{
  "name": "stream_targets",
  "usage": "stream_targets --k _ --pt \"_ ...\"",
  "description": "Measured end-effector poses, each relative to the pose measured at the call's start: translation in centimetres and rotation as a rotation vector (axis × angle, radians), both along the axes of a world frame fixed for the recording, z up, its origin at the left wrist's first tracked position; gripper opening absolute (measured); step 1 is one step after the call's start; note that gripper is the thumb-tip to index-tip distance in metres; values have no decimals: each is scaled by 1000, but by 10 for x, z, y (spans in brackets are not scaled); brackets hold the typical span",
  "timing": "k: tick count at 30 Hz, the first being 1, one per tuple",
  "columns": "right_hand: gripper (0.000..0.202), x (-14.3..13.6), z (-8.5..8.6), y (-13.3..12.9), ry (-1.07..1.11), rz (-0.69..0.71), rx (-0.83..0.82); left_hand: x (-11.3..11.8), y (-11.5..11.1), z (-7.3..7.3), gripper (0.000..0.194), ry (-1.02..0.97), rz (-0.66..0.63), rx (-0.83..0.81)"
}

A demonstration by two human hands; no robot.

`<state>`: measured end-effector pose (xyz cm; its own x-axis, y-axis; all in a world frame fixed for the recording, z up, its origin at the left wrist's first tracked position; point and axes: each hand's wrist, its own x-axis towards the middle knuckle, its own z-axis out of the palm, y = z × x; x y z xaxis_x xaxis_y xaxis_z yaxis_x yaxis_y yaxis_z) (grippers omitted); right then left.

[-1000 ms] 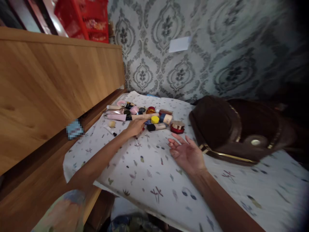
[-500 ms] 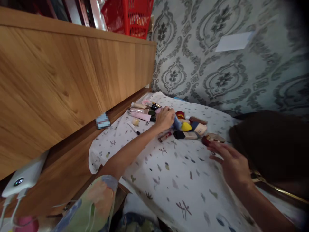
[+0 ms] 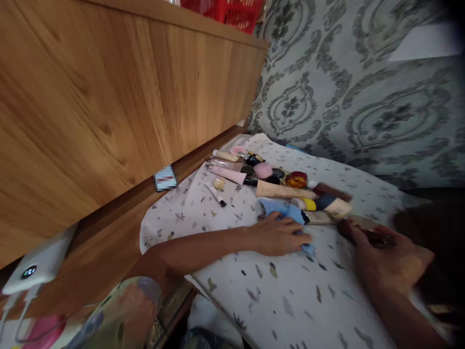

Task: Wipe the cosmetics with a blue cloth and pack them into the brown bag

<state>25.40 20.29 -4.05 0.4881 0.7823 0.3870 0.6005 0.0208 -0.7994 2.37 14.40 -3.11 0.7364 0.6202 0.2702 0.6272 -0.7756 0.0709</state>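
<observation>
- The left hand (image 3: 281,235) lies palm down over a blue cloth (image 3: 281,208), fingers bent across it; whether they grip it cannot be told.
- The right hand (image 3: 394,259), blurred, grips a round jar (image 3: 365,227) at the right end of the cosmetics, near the dark brown bag (image 3: 436,242), which limits room on the right.
- A broad stretch of printed white sheet (image 3: 290,295) shows on the near side of the left hand, running to the counter's near edge.
- Just beyond the blue cloth, a beige tube (image 3: 278,190) and yellow-capped tube (image 3: 308,203) lie close together, leaving little room on the far side.
- Farther left, a pink tube (image 3: 228,174) and small white tube (image 3: 215,193) lie apart from each other.
- The sheet's left edge hangs near a wooden ledge (image 3: 123,218) below a wood-grain panel (image 3: 127,97).
- Patterned wallpaper (image 3: 363,111) rises behind the sheet's far edge.
- A red basket (image 3: 240,14) stands above the panel, far left.
</observation>
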Motion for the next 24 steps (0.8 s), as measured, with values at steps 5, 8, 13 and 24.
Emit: stream_targets --k 5,8,13,24 --pt "52 8 -11 -1 -34 60 -102 -17 14 12 28 92 88 42" --pt "56 9 -12 -4 -70 84 -105 -35 27 19 30 95 316 65" --pt "63 14 -20 0 -140 89 -63 -64 41 24 31 6 679 115" --pt "55 13 -11 -1 -86 83 -99 -49 34 24 24 69 309 257"
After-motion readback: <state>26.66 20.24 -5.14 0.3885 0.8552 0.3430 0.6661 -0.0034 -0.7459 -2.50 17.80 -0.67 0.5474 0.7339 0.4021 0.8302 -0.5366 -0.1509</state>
